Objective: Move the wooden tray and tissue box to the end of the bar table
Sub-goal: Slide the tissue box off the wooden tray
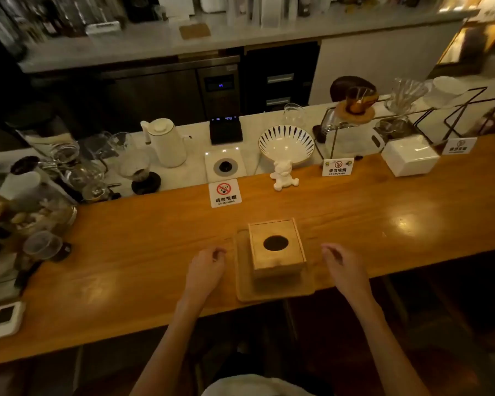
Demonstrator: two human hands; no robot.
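A square wooden tissue box (276,248) with a dark oval hole in its lid stands on a flat wooden tray (277,291) near the front edge of the long wooden bar table (155,252). My left hand (205,270) hovers just left of the tray, fingers loosely curled, holding nothing. My right hand (345,267) hovers just right of the tray, fingers curled and apart, also holding nothing. Neither hand touches the tray or the box.
Along the table's far edge stand two no-smoking signs (225,192) (337,167), a white figurine (283,177) and a white box (409,157). Glassware (43,247) and a white scale (3,317) crowd the left end. Behind are a kettle (165,141) and a bowl (286,144).
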